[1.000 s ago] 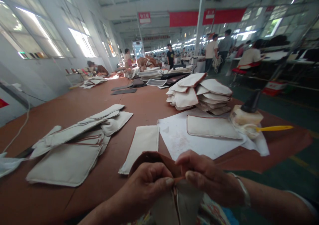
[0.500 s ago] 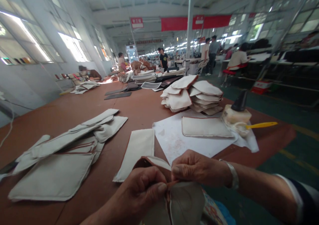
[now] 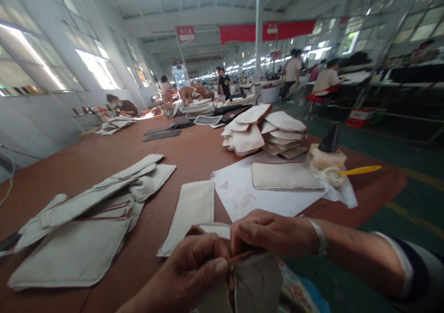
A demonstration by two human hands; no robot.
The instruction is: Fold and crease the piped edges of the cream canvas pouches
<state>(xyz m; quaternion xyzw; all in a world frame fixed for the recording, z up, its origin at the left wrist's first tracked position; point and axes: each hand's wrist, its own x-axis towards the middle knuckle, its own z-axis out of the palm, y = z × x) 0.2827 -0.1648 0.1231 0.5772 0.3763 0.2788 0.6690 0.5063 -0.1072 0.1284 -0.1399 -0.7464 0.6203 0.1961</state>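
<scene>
Both my hands pinch one cream fabric piece with a brown edge [image 3: 255, 283] at the table's near edge. My left hand [image 3: 192, 269] grips its brown trim between thumb and fingers. My right hand [image 3: 270, 232], with a bracelet at the wrist, is closed on the same trim just to the right. The piece hangs down toward my lap and its lower part is cut off by the frame. A flat cream strip [image 3: 190, 209] lies just beyond my hands on the brown table [image 3: 194, 153].
A white paper sheet [image 3: 239, 195] holds a cream panel [image 3: 284, 176]. Beside it stand a glue pot [image 3: 326, 158] and a yellow-handled brush [image 3: 359, 169]. Stacked cream pieces [image 3: 267, 135] lie behind, and loose panels [image 3: 79, 216] at left. Several people work farther back.
My hands and the fabric piece have slid slightly left and lower in view. The brown trim is now folded more tightly between my fingers. The camera has shifted a little.
</scene>
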